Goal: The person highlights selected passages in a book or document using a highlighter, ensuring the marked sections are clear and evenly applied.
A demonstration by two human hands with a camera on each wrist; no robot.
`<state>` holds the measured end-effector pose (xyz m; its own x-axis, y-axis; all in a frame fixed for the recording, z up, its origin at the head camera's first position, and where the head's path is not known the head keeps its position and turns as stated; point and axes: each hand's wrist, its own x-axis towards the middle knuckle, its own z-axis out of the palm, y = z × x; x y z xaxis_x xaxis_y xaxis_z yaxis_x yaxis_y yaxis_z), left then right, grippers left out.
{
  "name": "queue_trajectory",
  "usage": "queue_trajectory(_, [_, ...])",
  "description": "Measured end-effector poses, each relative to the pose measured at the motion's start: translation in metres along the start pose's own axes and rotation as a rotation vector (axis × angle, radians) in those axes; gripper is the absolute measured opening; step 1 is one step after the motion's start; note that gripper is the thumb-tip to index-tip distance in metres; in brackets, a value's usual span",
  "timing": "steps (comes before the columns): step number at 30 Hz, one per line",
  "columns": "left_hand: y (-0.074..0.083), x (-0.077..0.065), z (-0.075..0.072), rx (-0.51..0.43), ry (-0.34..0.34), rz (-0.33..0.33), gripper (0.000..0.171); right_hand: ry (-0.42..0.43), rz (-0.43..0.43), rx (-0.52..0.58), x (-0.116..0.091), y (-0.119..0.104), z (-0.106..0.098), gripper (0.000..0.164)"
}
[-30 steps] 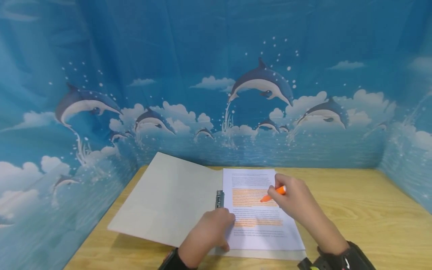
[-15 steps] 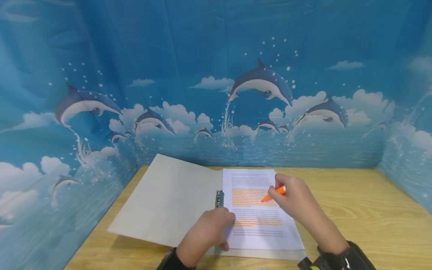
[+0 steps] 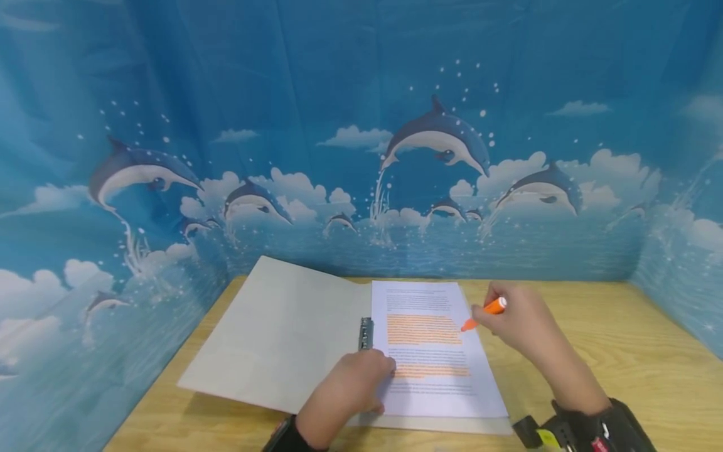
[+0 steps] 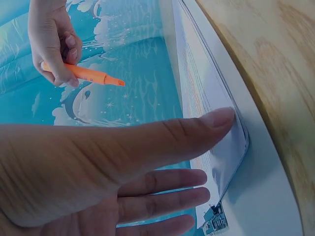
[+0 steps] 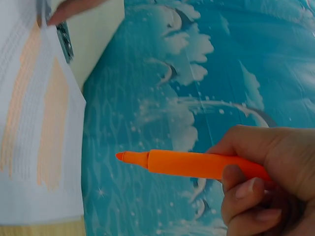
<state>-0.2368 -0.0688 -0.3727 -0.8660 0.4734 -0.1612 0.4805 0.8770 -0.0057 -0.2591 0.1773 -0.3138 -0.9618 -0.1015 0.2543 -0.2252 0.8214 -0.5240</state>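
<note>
My right hand (image 3: 522, 320) pinches an uncapped orange highlighter (image 5: 184, 163) between thumb and fingers, its tip pointing left. In the head view the tip sits by the right edge of the printed paper (image 3: 429, 403). Two blocks of text on the sheet carry orange highlighting. My left hand (image 3: 350, 380) rests at the sheet's lower left, beside the metal binder clip (image 3: 366, 333). Seen from the left wrist, its fingers are straight and its thumb (image 4: 177, 140) lies along the paper's edge. The paper lies on the right side of an opened pale folder (image 3: 282, 333).
The folder's left cover is tilted up off the wooden table (image 3: 593, 351). Bare wood shows to the right of the paper. A blue curtain (image 3: 316, 94) printed with dolphins stands behind and on both sides of the table.
My right hand has moved right with the highlighter, from over the upper orange block to the paper's right edge. The left hand has stayed in place.
</note>
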Motion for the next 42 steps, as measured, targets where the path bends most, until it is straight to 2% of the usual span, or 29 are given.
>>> queue_trajectory(7, [0.001, 0.001, 0.000, -0.025, -0.030, 0.000, 0.050, 0.017, 0.015, -0.006, 0.003, 0.010, -0.011, 0.022])
queue_trajectory(13, [-0.001, 0.003, 0.002, -0.065, -0.045, -0.012, 0.044, 0.005, 0.013, -0.002, 0.004, 0.010, -0.012, 0.022])
queue_trajectory(19, [-0.004, 0.004, 0.002, -0.127, -0.088, -0.010, 0.042, -0.011, 0.020, 0.001, 0.004, 0.009, -0.010, 0.021])
queue_trajectory(23, [-0.003, 0.005, 0.001, -0.129, -0.103, -0.005, 0.037, -0.017, 0.032, 0.002, 0.004, 0.009, -0.009, 0.021])
queue_trajectory(28, [-0.002, 0.005, 0.002, -0.085, -0.098, 0.026, 0.031, -0.009, 0.028, -0.008, 0.004, 0.010, -0.007, 0.021])
queue_trajectory(35, [0.000, 0.005, 0.001, -0.096, -0.086, 0.053, 0.030, 0.006, 0.010, -0.026, 0.004, 0.011, -0.005, 0.020])
queue_trajectory(39, [0.003, 0.004, 0.000, -0.041, -0.059, 0.075, 0.023, -0.006, 0.015, -0.019, 0.004, 0.012, -0.007, 0.021])
queue_trajectory(42, [0.008, 0.003, 0.001, -0.010, -0.005, 0.101, 0.017, -0.027, 0.034, 0.000, 0.005, 0.012, -0.009, 0.021])
